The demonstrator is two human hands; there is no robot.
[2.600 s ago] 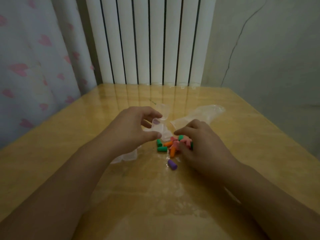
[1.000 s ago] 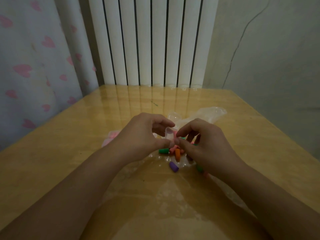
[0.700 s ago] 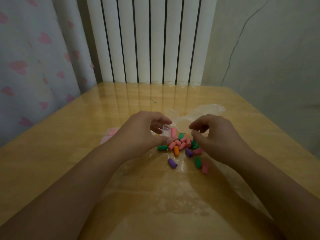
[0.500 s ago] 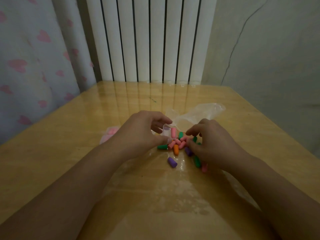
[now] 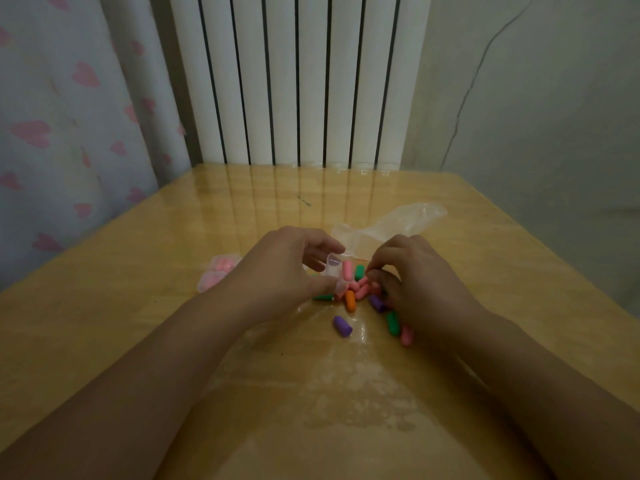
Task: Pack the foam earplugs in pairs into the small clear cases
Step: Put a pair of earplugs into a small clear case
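My left hand (image 5: 287, 268) grips a small clear case (image 5: 331, 269) between thumb and fingers, held open just above the table, with a pink earplug (image 5: 346, 270) standing at its right side. Several loose foam earplugs (image 5: 360, 292) in pink, green, orange and purple lie in a heap between my hands. My right hand (image 5: 415, 282) is down on the heap's right side with curled fingertips among the plugs; whether they pinch one is hidden. A purple earplug (image 5: 342, 326) lies alone nearer to me.
Clear cases with pink earplugs inside (image 5: 218, 276) lie left of my left hand. An empty clear plastic bag (image 5: 394, 225) lies behind my hands. The wooden table (image 5: 138, 306) meets a white radiator (image 5: 298, 81), with a curtain on the left.
My right hand put a pink earplug to the case, drew away to the right, then came down onto the heap. The left hand has kept holding the case.
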